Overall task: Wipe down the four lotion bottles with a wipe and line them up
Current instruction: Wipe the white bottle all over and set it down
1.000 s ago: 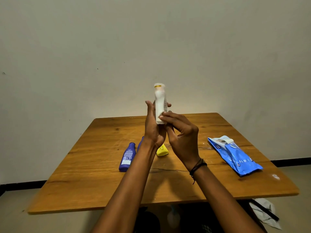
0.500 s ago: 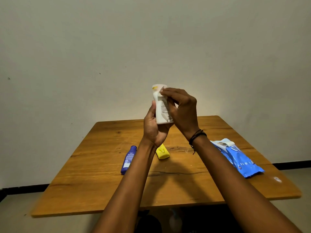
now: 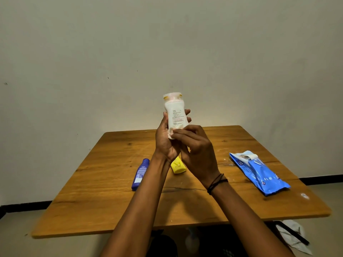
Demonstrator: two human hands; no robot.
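Note:
My left hand [image 3: 165,140] grips a white lotion bottle [image 3: 174,112] upright above the table, cap end up. At the bottle's lower end my right hand [image 3: 196,151] pinches a white wipe [image 3: 171,133] against it. A blue bottle [image 3: 140,173] lies on the wooden table [image 3: 104,201] left of my left forearm. A yellow bottle [image 3: 178,166] lies just behind my wrists, partly hidden. A fourth bottle is not in sight.
A blue pack of wipes [image 3: 258,173] with its flap peeled open lies on the right side of the table. On the floor under the table's right corner lies a white cloth with a black stick [image 3: 293,234]. A bare wall stands behind.
My right hand with the wipe went up to the bottle's cap half a second ago and has come back down to its lower end. The bottle has turned its printed label toward me.

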